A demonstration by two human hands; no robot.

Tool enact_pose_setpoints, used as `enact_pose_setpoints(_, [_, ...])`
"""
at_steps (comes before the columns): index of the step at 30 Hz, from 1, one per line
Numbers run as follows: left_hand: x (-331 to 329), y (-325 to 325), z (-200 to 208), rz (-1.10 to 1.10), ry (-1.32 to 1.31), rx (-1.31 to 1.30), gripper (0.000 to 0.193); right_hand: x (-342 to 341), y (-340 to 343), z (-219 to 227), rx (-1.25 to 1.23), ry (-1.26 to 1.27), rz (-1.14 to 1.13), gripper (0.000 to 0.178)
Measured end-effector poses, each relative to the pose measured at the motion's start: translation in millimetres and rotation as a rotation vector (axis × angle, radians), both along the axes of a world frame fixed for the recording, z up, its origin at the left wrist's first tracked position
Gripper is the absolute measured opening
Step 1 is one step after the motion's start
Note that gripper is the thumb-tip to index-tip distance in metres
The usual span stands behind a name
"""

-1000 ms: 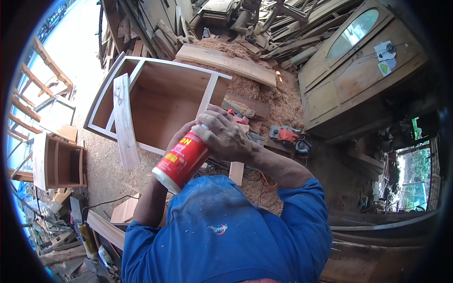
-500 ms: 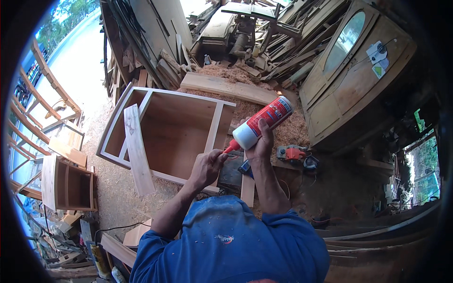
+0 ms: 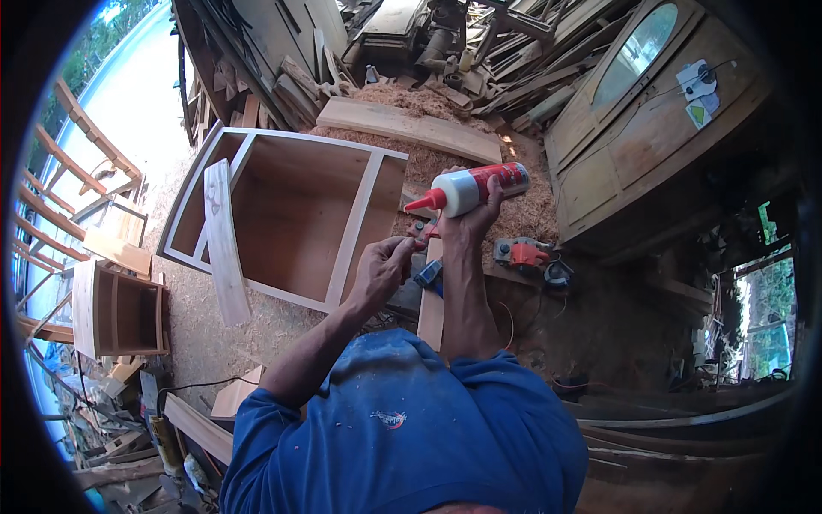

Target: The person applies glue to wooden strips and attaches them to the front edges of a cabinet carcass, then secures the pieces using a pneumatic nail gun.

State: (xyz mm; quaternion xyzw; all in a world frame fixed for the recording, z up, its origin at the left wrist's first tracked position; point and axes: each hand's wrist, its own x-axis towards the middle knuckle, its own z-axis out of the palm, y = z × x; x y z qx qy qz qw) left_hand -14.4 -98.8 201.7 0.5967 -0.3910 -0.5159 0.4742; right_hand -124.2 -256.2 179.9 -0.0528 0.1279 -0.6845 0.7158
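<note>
Currently, right fingers [image 3: 494, 194] wrap a red-and-white bottle [image 3: 463, 192]; left fingers [image 3: 399, 248] pinch together, their contents unclear

wd panel [image 3: 629, 158] w/ oval glass [image 3: 635, 56], red-grey pwr tool [image 3: 524, 254], shavings [image 3: 413, 98]

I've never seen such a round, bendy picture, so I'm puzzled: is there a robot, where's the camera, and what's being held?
There's no robot, just a person in a blue shirt, working bare-handed. The camera sits on the person's head, looking down; its wide lens bends straight edges. The right hand holds a red and white bottle with a red pointed tip. The left hand is pinched near that tip, but I can't tell whether it holds anything. On the floor is an open wooden cabinet with a plank on it. Nearby are wood shavings and a red power tool.
</note>
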Motion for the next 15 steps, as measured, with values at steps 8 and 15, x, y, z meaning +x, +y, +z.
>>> enact_pose_setpoints(8, [9.5,-14.3,-6.4,0.098,0.157,-0.134,0.028,-11.5,4.6,-15.3,-0.048,0.090,0.038,0.056])
enact_pose_setpoints(15, [20.7,-15.1,-16.5,0.215,0.065,-0.215,0.031,6.3,16.1,-22.3,0.025,0.135,0.025,0.056])
